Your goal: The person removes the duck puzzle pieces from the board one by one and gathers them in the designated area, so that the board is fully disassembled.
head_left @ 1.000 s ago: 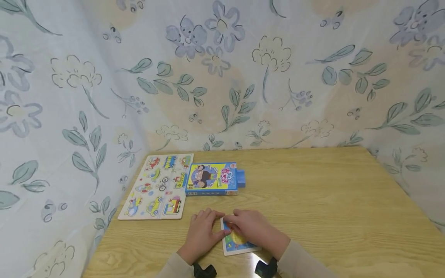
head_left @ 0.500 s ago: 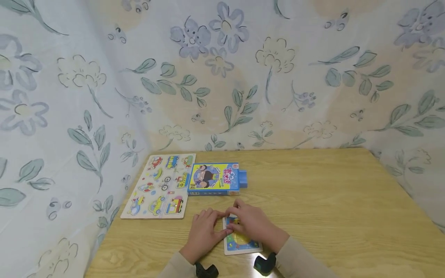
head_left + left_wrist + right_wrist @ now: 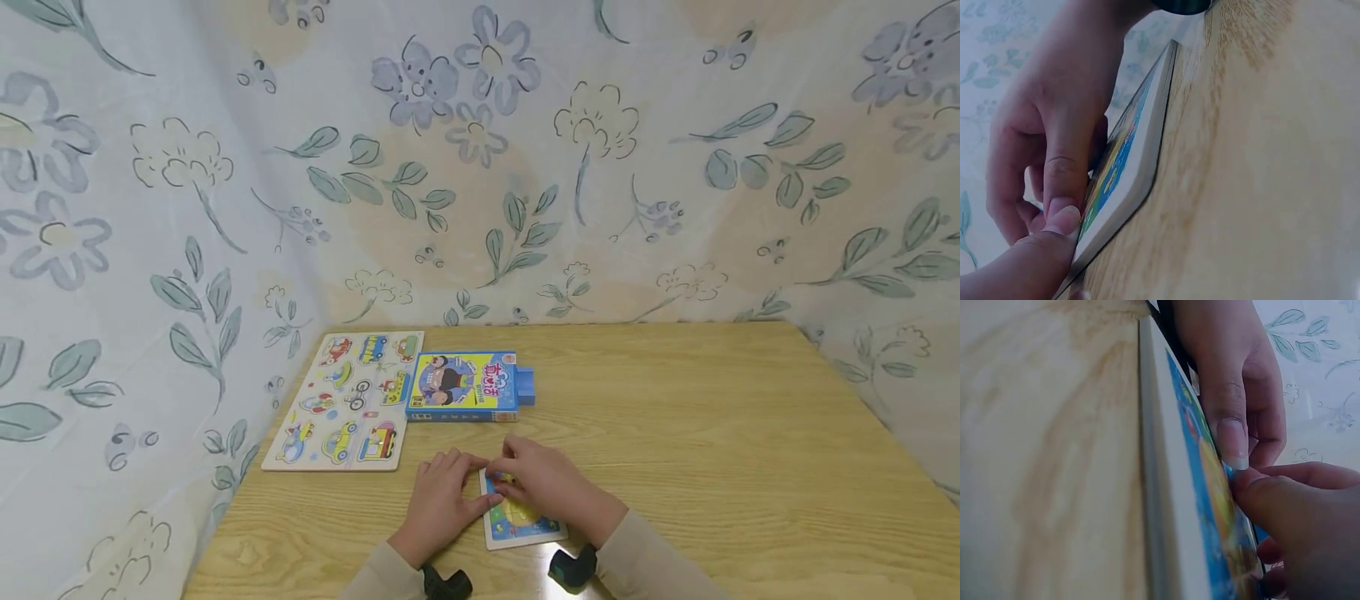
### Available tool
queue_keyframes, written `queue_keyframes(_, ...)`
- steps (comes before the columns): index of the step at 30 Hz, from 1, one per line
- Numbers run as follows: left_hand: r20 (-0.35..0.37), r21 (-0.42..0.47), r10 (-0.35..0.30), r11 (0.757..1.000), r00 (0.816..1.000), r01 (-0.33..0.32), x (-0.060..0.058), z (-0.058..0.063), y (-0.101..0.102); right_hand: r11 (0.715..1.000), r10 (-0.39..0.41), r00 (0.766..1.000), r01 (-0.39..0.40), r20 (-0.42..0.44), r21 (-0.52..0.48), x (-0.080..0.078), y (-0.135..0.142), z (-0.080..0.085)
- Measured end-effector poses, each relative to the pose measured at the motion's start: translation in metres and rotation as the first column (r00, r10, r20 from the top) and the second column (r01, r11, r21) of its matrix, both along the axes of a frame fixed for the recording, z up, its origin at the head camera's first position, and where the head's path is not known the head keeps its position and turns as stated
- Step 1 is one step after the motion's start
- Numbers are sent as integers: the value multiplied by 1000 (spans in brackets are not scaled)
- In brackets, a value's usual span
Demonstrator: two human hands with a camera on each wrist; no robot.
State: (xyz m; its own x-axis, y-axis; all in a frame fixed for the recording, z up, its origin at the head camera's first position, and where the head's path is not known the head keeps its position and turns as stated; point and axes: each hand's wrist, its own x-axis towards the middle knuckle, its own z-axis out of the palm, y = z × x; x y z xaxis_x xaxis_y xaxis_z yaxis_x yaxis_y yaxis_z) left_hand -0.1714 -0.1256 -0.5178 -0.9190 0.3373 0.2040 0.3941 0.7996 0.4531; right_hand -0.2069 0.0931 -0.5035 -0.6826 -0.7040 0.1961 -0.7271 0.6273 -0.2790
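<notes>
A small jigsaw puzzle (image 3: 525,525) with a blue, green and yellow picture and a pale frame lies flat on the wooden table. My left hand (image 3: 442,504) holds its left side, thumb over the picture and index finger at the top left corner. Over that same corner, my right hand (image 3: 551,483) bends down with thumb and index finger close together. Between the fingertips in the right wrist view shows a bit of blue puzzle piece (image 3: 1229,470), mostly hidden. Both thumbs meet at the picture in the left wrist view, beside the frame's raised edge (image 3: 1147,150).
Behind the hands lies a yellow and blue card box (image 3: 461,387) with a blue tab (image 3: 526,387) sticking out on its right. It adjoins a wooden vehicle puzzle board (image 3: 330,446) at the left. Flowered cloth (image 3: 510,242) hangs around the table (image 3: 712,442).
My right hand has shifted slightly at the puzzle's top left, rising a little and then settling back. My left hand keeps its hold on the left side. The view has swung slightly left.
</notes>
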Motion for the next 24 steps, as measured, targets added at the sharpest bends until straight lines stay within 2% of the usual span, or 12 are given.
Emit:
queue_keyframes(4, -1, -1, 0, 1000, 1000, 0, -1, 0, 1, 999, -5, 999, 7, -45, 43, 2, -2, 2)
queue_keyframes(8, 1, 1, 5, 1000, 1000, -5, -1, 0, 1, 997, -36, 999, 38, -24, 63, 3, -4, 1)
queue_keyframes(11, 2, 0, 6, 1000, 1000, -6, -1, -2, 0, 999, -50, 999, 50, 11, 2, 3, -4, 0)
queue_keyframes(16, -16, 1, 0, 1000, 1000, 0, 0, -3, 0, 982, -2, 999, 11, 45, -189, 0, 0, -6)
queue_keyframes(18, -17, 5, -2, 1000, 1000, 2, 1, -3, 0, 961, 29, 995, -2, 92, -277, -3, 3, -10)
queue_keyframes(20, -14, 8, -2, 1000, 1000, 3, 1, -3, 0, 935, 46, 984, 19, 174, -354, -5, 5, -12)
queue_keyframes(22, -12, 10, -2, 1000, 1000, 2, 0, -2, 0, 904, 63, 959, 62, 275, -422, -7, 7, -13)
queue_keyframes(24, -16, 12, 5, 1000, 1000, -5, -1, -2, -1, 877, 73, 924, 120, 376, -465, -9, 7, -12)
